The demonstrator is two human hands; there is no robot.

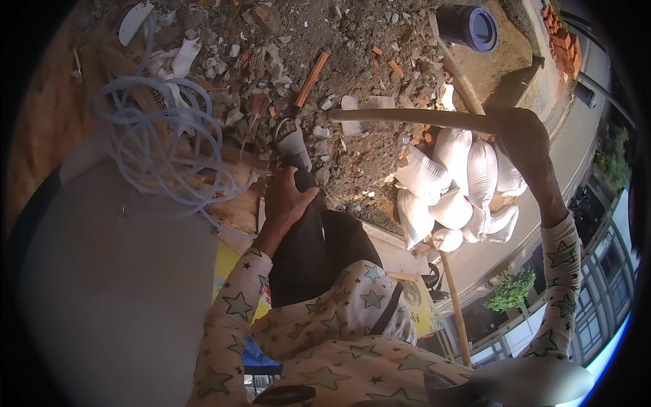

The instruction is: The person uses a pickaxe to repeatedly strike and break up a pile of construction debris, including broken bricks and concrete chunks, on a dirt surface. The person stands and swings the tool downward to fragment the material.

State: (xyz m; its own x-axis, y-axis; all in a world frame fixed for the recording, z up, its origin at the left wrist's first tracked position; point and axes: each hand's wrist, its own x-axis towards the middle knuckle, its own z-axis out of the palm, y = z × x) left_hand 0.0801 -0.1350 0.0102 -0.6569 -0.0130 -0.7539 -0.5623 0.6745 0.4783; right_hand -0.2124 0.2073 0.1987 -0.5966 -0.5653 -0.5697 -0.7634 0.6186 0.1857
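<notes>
My left hand (pixel 290 196) rests on my dark-trousered leg (pixel 300 239), just above a sandalled foot (pixel 291 140). Its thumb is spread from the fingers, and I see nothing held in it. Out to the right, my right hand (pixel 524 140) is closed around a wooden pole (pixel 417 117). From that hand the pole runs left over the rubble (pixel 366 61). Several filled white sacks (pixel 452 178) are piled below the pole, in bright sunlight.
A loose coil of clear plastic hose (pixel 163 137) lies at the left over boards and scraps, beside a large grey surface (pixel 117 264). A dark bucket (pixel 470 29) stands at the top right, near stacked red bricks (pixel 562 46). Another pole (pixel 455 305) slants at the lower right.
</notes>
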